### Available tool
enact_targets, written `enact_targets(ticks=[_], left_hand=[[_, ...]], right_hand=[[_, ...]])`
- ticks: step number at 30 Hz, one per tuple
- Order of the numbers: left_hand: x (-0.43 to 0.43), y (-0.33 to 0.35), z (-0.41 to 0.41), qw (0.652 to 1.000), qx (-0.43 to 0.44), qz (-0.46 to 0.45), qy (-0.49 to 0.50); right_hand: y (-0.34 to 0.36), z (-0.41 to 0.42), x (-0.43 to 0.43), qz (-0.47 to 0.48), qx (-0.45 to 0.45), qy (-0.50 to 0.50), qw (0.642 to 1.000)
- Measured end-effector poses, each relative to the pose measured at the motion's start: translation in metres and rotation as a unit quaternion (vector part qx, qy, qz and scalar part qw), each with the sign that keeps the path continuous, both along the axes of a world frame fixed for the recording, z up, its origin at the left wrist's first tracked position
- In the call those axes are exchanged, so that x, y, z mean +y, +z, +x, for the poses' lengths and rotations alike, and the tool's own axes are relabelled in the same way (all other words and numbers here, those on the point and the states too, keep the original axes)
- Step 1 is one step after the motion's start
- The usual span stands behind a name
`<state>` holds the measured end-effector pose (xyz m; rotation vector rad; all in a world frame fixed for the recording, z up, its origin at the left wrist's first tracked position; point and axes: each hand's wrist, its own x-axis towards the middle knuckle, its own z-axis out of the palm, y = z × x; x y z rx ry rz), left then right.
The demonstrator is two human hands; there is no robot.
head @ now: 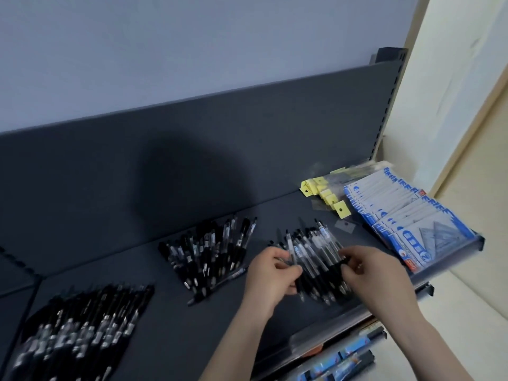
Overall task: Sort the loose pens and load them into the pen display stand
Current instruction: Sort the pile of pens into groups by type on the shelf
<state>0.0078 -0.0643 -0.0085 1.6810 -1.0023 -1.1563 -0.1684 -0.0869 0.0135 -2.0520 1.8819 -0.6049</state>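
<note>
Hands first: we see both working the right-hand pile of pens [316, 259] on the dark shelf [170, 320]. Our left hand [270, 276] has its fingers curled around a few clear-barrelled pens at the pile's near left side, and our right hand [368, 266] pinches the pens at the pile's right side, so both are closed on pens from the same fan. We judge the two-sided hold squares the bundle up and keeps the barrels running one way.

Two more piles sit to the left, well apart from each other: a middle pile [209, 254] of black pens, and a bigger, blurred left pile [82, 325] at the near corner. The split looks like sorting by type, with gaps left so the kinds don't mix.

We cannot see a display stand anywhere, so loading seems still ahead.

Now the room. Behind the piles the shelf is bare up to the back panel [192, 149], so there's space to lift and turn. The right side is tighter: blue packs [406, 224] and yellow tags [324, 193] lie near the pile, and the packs reach the shelf's right end. The front lip [343, 323] runs just below the pens' tips, so a loose pen could roll off there.
</note>
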Motion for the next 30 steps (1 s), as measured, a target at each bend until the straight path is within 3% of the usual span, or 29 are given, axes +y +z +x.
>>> enact_targets(ticks=[7, 22, 30], left_hand=[[-0.013, -0.003, -0.017, 0.999, -0.047, 0.001, 0.013], [-0.003, -0.003, -0.013, 0.995, -0.084, -0.009, 0.048], [0.024, -0.003, 0.046, 0.967, -0.201, -0.034, 0.154]], right_hand=[[-0.005, -0.006, -0.022, 0.036, 0.048, 0.039, 0.997], [0.004, -0.002, -0.029, 0.02, -0.005, 0.084, 0.996], [0.001, 0.046, -0.019, 0.017, -0.039, 0.174, 0.984]])
